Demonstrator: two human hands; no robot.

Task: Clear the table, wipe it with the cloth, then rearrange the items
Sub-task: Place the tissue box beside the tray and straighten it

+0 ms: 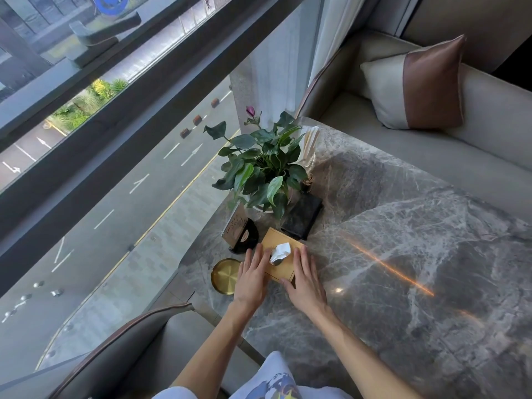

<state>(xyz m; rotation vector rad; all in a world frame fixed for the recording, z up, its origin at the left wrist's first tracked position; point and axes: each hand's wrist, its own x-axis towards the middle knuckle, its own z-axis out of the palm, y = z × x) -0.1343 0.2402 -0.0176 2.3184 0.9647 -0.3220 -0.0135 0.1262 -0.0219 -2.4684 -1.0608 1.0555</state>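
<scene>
So the tissue box (285,269) is bracketed from both sides here. The left hand (252,276) is laid flat over its left edge. The right hand (305,280) is laid along its right edge, thumb set against the near corner. Fingers are straight on both hands and nothing is curled round or pinched, so the box is probably being squared up or slid, not lifted.

The box sits near the window-side corner of the desk (403,226), with a tissue (280,253) poking out the top. The rest is bunched in that corner too, likely to stay out of a sitter's way: potted plant (262,168), sign stand (240,230), gold tray (224,273) just beside the left hand, and a dark block (302,216) behind the box.

Whether that block is the cloth can't be told, and no obvious cloth is made out.
</scene>
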